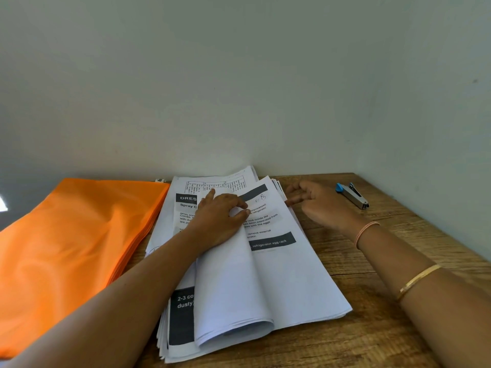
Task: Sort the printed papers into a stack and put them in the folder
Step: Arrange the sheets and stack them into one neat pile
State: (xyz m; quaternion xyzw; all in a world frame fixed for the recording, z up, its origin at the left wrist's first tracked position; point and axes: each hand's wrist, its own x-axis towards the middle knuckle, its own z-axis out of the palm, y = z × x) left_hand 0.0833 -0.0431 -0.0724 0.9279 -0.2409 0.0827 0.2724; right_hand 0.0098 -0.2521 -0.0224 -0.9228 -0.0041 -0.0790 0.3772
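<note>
The printed papers (279,282) lay in a loose stack on the wooden surface (372,328), just right of the flat orange folder (66,248). My left hand (220,221) pressed on a curled-over bundle of sheets, thumb and forefinger pinching its edge. My right hand (316,203), fingers loosely bent, touched the stack's far right edge. A stapler (352,195) sat beyond it.
</note>
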